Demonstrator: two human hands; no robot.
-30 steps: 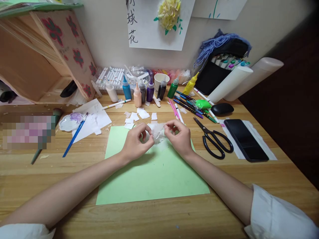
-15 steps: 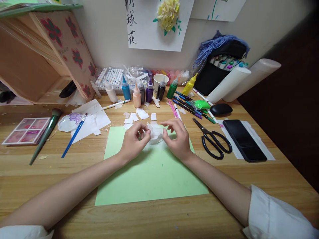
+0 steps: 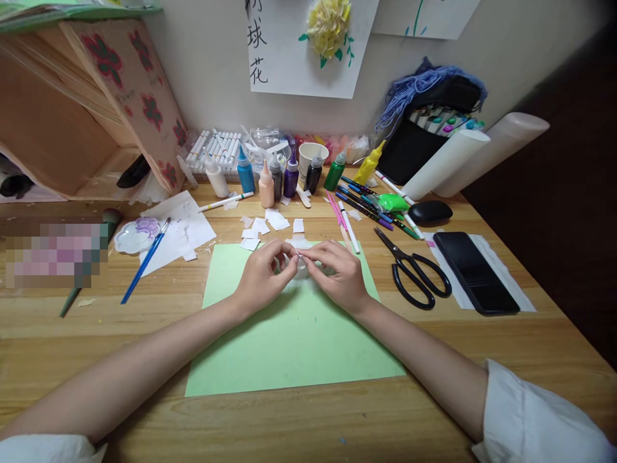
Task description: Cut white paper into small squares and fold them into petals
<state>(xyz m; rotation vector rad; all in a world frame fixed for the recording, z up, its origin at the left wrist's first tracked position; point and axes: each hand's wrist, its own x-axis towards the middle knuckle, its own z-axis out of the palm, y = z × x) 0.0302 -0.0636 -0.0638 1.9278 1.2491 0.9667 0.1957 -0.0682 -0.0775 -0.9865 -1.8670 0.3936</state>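
Both hands meet over the far part of a light green paper sheet (image 3: 294,334) lying on the wooden desk. My left hand (image 3: 263,276) and my right hand (image 3: 337,273) pinch a small crumpled white tissue piece (image 3: 299,265) between their fingertips. The tissue is mostly hidden by the fingers, which press together at its top. Small white paper scraps (image 3: 270,224) lie just beyond the hands.
Black scissors (image 3: 415,270) and a black phone (image 3: 475,271) lie to the right. A row of paint bottles (image 3: 277,175), a paper cup (image 3: 312,155) and markers (image 3: 366,206) stand behind. A blue brush (image 3: 144,260) and palette (image 3: 135,235) rest at the left.
My hands have drawn together and the fluffy tissue, which showed between them before, is now squeezed small and mostly covered by the fingers.
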